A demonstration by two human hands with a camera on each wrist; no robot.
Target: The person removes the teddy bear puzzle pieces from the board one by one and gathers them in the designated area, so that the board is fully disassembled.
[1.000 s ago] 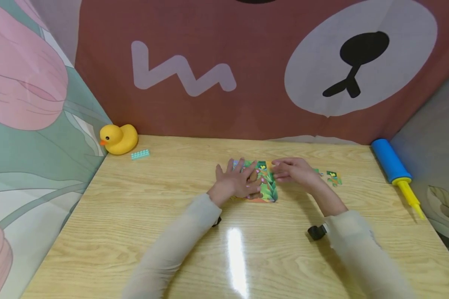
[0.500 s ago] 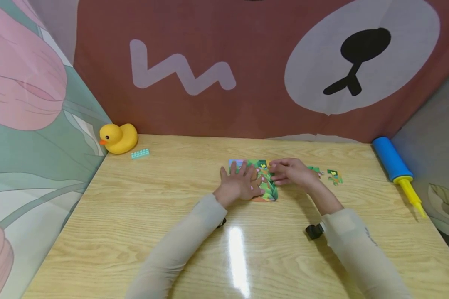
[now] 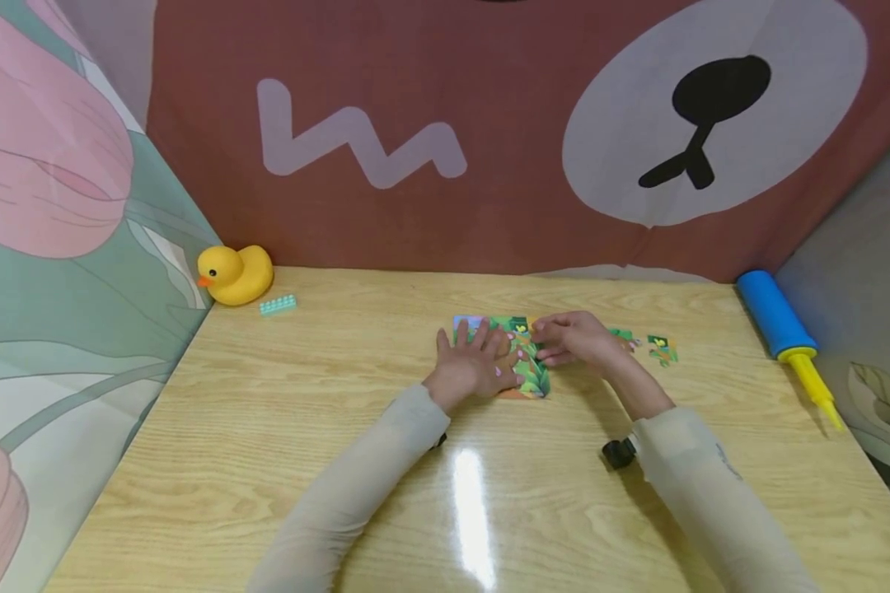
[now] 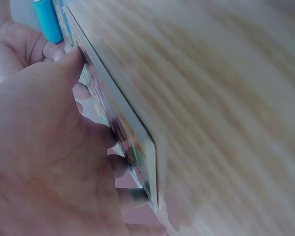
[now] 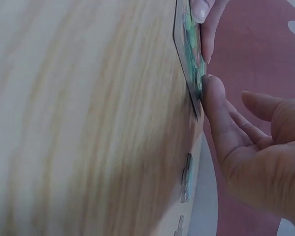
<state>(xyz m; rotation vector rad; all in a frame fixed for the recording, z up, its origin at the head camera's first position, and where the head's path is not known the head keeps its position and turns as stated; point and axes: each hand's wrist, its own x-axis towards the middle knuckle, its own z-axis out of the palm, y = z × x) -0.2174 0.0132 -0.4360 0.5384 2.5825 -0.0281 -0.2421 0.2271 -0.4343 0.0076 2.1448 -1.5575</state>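
Head view: left hand (image 3: 469, 369) spread flat across the puzzle (image 3: 534, 375); right hand (image 3: 580, 338) at its right edge.
The puzzle lies on the tabletop (image 3: 304, 461); the left fingers are straight and splayed, the right ones loosely bent, one fingertip touching the edge, nothing visibly pinched; good practice, I judge, is a steady left palm with light, even pressure from the right, lest joints buckle; two loose pieces (image 3: 662, 350) lie apart to the right; whether a raised rim contains the puzzle, I cannot tell.
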